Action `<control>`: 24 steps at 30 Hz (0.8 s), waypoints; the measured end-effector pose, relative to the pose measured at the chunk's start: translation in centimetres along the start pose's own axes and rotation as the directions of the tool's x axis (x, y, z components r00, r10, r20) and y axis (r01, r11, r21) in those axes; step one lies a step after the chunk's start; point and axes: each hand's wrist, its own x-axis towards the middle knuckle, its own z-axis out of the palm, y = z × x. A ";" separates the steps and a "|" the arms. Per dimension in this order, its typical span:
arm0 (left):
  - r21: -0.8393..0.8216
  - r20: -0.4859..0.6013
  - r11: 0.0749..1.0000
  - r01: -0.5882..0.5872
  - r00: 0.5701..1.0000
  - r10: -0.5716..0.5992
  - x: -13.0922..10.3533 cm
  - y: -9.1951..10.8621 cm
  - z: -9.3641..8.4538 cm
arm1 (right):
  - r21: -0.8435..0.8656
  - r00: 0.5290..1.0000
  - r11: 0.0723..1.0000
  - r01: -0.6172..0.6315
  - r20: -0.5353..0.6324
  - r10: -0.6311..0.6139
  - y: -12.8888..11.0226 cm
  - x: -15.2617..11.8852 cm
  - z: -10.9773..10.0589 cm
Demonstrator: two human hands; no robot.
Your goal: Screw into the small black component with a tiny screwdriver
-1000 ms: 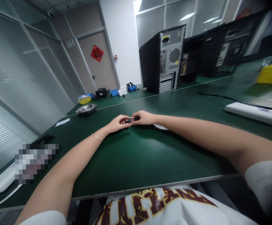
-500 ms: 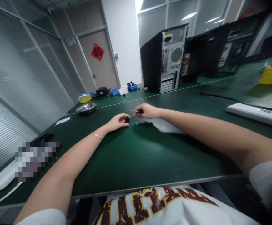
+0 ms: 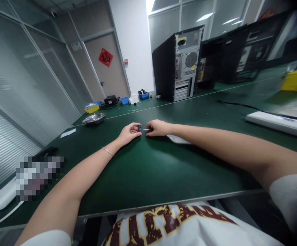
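Note:
My left hand (image 3: pixel 128 133) rests low over the green table, its fingers pinched around a small black block-shaped part (image 3: pixel 139 128). The side of this part turned to the right shows lighter marks or slots, too small to make out. Just to the right, my right hand (image 3: pixel 160 127) is closed around the dark handle of a small screwdriver (image 3: pixel 145 130). Its thin metal shaft points left at the black part. Whether the tip touches the part I cannot tell. A pale sheet or bag (image 3: pixel 178 139) lies partly hidden under my right forearm.
A metal bowl (image 3: pixel 94 118) stands at the left, with a white slip (image 3: pixel 68 133) nearby. Small blue bins (image 3: pixel 143 96) and a black adapter (image 3: pixel 110 100) line the back. A computer tower (image 3: pixel 176 65) stands behind; a white power strip (image 3: pixel 279 124) lies right.
My right hand has come down and slightly toward me, bringing the screwdriver level with the black part. My left hand has turned the part so its marked side shows. A small greenish piece is now hidden.

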 end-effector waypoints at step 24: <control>0.237 0.031 0.963 -0.130 0.992 0.126 -1.1 1.6 1.1 | 0.088 0.923 0.970 0.227 -0.336 -0.186 -0.6 -1.4 1.6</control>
